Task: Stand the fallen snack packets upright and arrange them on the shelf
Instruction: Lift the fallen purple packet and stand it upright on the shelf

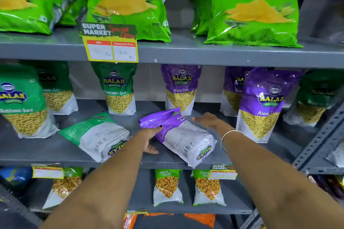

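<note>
On the middle shelf (55, 152), far left: a green packet (22, 102) stands upright, two more green ones upright behind it. Next right, a fallen green packet (96, 135) lies flat, back side up, near the front edge. Left hand (149, 135) grips the left edge of the fallen purple packet (178, 135), fingers curled on it; packet lies tilted, top end toward the back, bottom corner just past the shelf lip. Right hand (210, 120) is spread flat, fingers wide, at the packet's right side; contact unclear. A bangle (229, 136) sits on that wrist. Further right, a purple packet (264, 104) stands upright, another behind.
</note>
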